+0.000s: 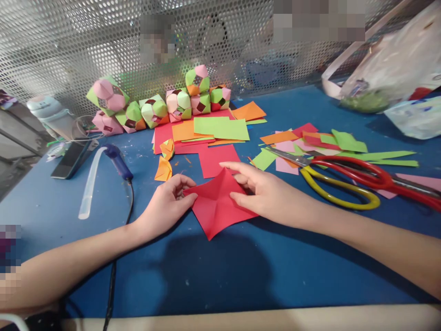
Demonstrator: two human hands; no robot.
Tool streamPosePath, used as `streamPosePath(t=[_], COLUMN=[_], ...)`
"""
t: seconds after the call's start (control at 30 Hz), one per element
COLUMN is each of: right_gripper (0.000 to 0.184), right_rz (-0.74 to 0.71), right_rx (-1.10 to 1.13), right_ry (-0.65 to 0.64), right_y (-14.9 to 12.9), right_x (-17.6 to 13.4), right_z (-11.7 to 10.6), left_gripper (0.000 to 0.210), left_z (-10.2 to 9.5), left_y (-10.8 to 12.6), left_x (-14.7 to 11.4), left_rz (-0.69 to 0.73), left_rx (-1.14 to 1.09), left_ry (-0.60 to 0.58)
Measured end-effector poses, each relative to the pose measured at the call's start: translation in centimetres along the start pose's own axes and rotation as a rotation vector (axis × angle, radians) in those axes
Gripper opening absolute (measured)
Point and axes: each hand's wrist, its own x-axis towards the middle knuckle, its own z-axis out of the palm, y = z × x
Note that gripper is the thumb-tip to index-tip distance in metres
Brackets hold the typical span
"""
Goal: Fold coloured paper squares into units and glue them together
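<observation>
A square of red paper (220,207) with crossing creases is held just in front of me, one corner pointing toward me. My left hand (168,197) pinches its left corner between thumb and fingers. On the right side, my right hand (255,188) grips the sheet, thumb on top and some fingertips hidden beneath or behind it. Just beyond lies another red sheet (217,161) flat on the table. Two small folded orange paper pieces (164,169) rest beyond my left hand.
Paper balls (154,110) line the mesh partition (241,50). Coloured sheets (220,128) are stacked before them. Scissors (344,179) and paper scraps (310,140) lie right. A glue gun (117,161) with cord, a glue stick (90,188), a phone (70,158) and a bottle (51,117) occupy the left.
</observation>
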Motion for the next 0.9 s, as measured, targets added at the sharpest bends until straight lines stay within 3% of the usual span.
streamPosePath(t=[0.23, 0.6, 0.9], right_gripper=[0.064, 0.049, 0.035], right_rz=[-0.126, -0.415, -0.742], right_rx=[-0.128, -0.41, -0.653], right_ry=[0.056, -0.022, -0.063], right_y=[0.6, 1.5, 1.5], right_x=[-0.3, -0.5, -0.8], right_z=[0.5, 1.3, 1.1], left_gripper=[0.015, 0.015, 0.02], left_z=[-0.3, -0.7, -1.1], left_y=[0.2, -0.6, -1.3], left_x=[-0.3, 0.1, 0.3], left_rz=[0.181, 0.245, 0.36], left_rx=[0.246, 0.365, 0.422], left_ry=[-0.004, -0.023, -0.049])
